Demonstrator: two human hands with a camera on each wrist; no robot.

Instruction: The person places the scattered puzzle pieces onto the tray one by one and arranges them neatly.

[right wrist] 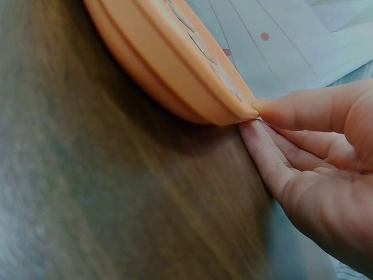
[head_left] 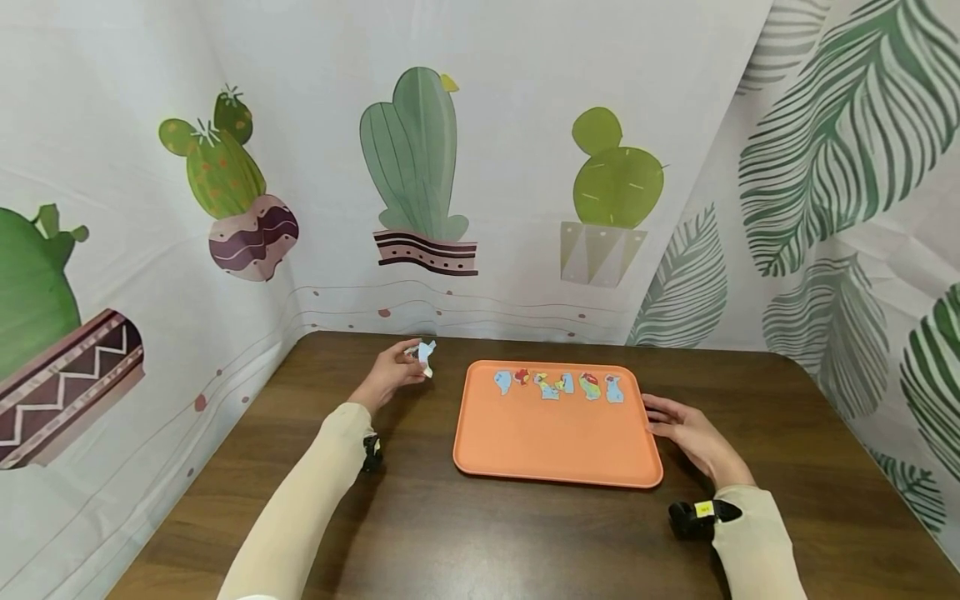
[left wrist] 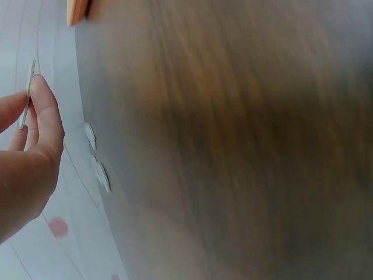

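- Left hand [head_left: 390, 373] raised above the worktop [head_left: 420, 517], left of the orange tray [head_left: 555, 450], pinching a thin flat puzzle piece [head_left: 427, 356] between thumb and fingertips; seen edge-on in the left wrist view, thin like card.
- Right hand [head_left: 686, 429] at the right edge of the tray, thumb on top of the rim and fingers under it against the worktop, so holding the tray steady; grip narrow, closed on the rim.
- Row of small coloured puzzle pieces [head_left: 558, 385] lying flat along the far side of the tray, mostly light blue with red, yellow and green marks; near half of the tray bare.
- Step in hand, as a judgement: one piece lifted and held beside the tray, probably for looking at it or for turning it.
- Next move, as a judgement: needs a gentle carry over the tray rim and a flat lay-down, because so thin a piece slips easily from the fingertips.
- Tray: smooth matte plastic, rectangular with rounded corners and a low rolled rim.
- Worktop: dark brown wood grain, slightly glossy.
- Behind the tray: white cloth backdrop [head_left: 525, 125] printed with cactus pots, soft folds visible.
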